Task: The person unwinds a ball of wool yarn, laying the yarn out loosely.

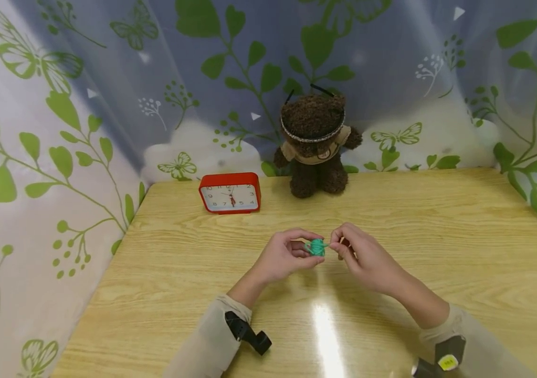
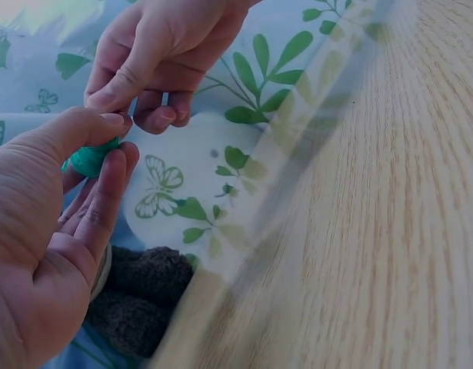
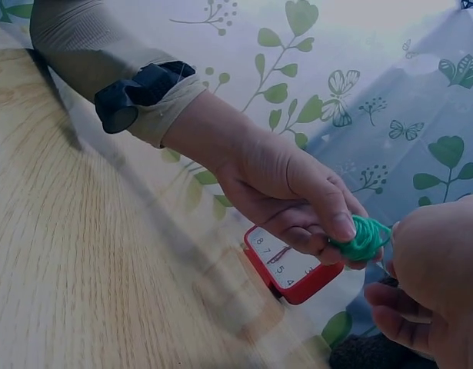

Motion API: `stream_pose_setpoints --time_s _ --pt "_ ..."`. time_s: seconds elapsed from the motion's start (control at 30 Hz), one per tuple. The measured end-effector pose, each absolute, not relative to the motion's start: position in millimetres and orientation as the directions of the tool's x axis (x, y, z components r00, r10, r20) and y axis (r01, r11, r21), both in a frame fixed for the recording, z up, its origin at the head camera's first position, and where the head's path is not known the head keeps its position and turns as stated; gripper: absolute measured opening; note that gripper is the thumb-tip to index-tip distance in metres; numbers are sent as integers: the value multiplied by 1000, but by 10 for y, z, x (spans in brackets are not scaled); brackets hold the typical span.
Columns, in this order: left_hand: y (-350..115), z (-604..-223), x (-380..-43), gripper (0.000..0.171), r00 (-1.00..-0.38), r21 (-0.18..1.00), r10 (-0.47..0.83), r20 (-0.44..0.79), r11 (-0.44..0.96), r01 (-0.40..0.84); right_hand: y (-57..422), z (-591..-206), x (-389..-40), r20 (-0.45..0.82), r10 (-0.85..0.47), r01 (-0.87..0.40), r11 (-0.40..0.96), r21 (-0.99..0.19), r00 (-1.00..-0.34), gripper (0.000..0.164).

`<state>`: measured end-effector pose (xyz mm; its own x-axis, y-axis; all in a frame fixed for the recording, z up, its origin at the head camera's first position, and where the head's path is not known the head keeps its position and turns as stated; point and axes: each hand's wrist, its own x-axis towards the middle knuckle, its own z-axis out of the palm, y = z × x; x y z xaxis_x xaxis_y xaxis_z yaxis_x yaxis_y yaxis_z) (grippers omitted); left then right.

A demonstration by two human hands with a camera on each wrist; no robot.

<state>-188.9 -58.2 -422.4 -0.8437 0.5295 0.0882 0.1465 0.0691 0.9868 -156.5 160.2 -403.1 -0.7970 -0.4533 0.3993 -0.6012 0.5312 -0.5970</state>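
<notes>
A small bundle of green cord is held above the wooden table, wound in loops. My left hand pinches it between thumb and fingertips, as the left wrist view also shows with the green cord partly hidden by the thumb. From the bundle's right side a short strand runs to my right hand, which pinches its end between thumb and forefinger. In the right wrist view the wound cord shows plainly, a loop of it reaching the right fingertips.
A red alarm clock stands at the table's back left. Right of it, a brown teddy bear with a headband leans near the leaf-patterned curtain. The wooden table spreads beneath both arms. Each sleeve carries a black wrist camera.
</notes>
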Motion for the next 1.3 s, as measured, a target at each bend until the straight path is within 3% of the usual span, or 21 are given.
stream_pose_setpoints --time_s 0.17,0.33,0.5,0.6,0.77,0.97,1.07,1.3 --pt "-574 -4214 -1901 40 -843 980 531 89 102 168 1607 -4010 -1555 421 -399 -579 515 -631 -814 4" --pt "-584 -4223 -1877 35 -841 966 533 95 155 208 1567 -4043 -1551 453 -368 -582 472 -662 -812 19" --pt "-586 -4235 -1865 33 -822 951 556 120 175 257 1548 -4057 -1529 487 -344 -596 482 -642 -803 8" --pt "-593 -4241 -1873 34 -830 962 551 85 171 212 1562 -4059 -1542 479 -370 -605 460 -650 -796 6" --pt "-641 -4220 -1898 35 -846 985 534 -4 147 88 1635 -4064 -1593 302 -466 -466 291 -835 -831 10" --pt "-705 -4217 -1907 35 -808 994 590 2 90 68 1726 -4056 -1637 86 -549 -197 147 -969 -832 33" --pt "-718 -4215 -1896 35 -775 997 632 6 55 52 1773 -4070 -1655 33 -520 -126 144 -982 -853 40" --pt "-741 -4214 -1929 38 -748 999 663 34 5 50 1934 -4093 -1675 -14 -485 -113 232 -966 -874 39"
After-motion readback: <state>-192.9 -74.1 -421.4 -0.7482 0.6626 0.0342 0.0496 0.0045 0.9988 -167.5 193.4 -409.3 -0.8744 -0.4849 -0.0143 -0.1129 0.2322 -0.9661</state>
